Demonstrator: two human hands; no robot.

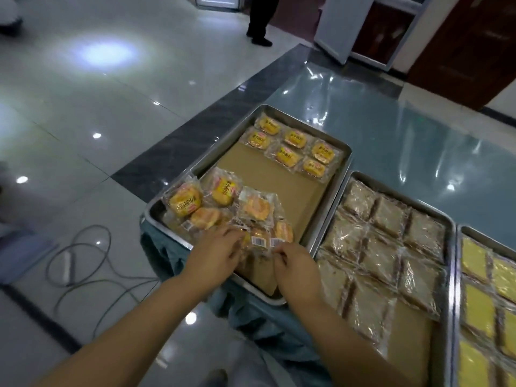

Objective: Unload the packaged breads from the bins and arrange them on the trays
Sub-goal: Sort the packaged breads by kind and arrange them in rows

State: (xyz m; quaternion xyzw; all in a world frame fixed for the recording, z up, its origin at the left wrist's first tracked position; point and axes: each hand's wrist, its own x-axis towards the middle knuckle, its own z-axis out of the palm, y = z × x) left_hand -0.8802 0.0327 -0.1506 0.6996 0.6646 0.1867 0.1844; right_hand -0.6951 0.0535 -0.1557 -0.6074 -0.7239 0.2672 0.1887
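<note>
A steel tray [339, 174] lined with brown paper holds several round yellow packaged breads [290, 148] in two neat rows at its far end. A loose heap of the same packaged breads [220, 202] lies at its near left corner. My left hand [215, 254] rests on the near edge of the heap, fingers on a wrapper. My right hand [296, 263] pinches the edge of a clear wrapper with a barcode [259, 241]. Both hands meet over the tray's near end.
To the right sit a tray of brown wrapped sliced breads [379, 247] and a tray of yellow wrapped cakes [485, 297]. The table has a glossy plastic cover [391, 113]. A grey cable [81, 263] loops on the tiled floor; a person's legs [259, 20] stand far back.
</note>
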